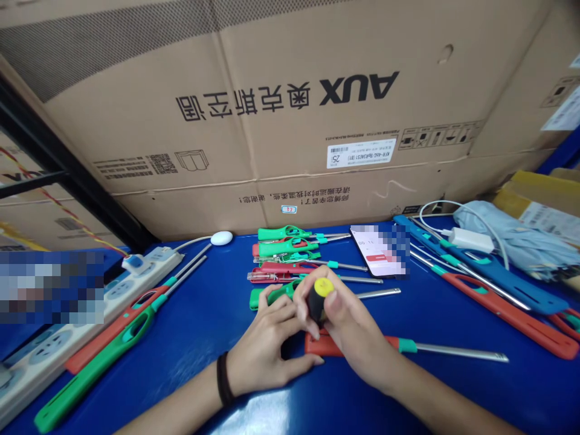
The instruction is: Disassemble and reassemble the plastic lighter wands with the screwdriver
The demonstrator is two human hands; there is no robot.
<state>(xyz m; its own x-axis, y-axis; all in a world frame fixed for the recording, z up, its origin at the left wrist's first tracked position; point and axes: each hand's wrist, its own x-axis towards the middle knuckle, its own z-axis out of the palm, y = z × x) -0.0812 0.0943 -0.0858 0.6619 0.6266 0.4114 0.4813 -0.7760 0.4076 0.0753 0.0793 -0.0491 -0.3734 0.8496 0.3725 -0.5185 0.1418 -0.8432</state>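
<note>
My right hand (pixel 351 329) is wrapped round a screwdriver with a black handle and a yellow cap (pixel 319 296), held upright over a red long-nosed lighter (pixel 408 347) that lies on the blue table (pixel 203 320). My left hand (pixel 265 350), with a black band on the wrist, rests on the table beside it. Its fingers touch the screwdriver handle and the lighter's red body, thumb stretched along the table.
Several green and red lighters (pixel 290 254) lie stacked behind my hands. Two more lighters (pixel 113 338) lie at the left beside a white power strip (pixel 90 308). A phone (pixel 378 251), a charger (pixel 471 240), blue and red lighters (pixel 498 290) and a big cardboard box (pixel 290 109) stand behind.
</note>
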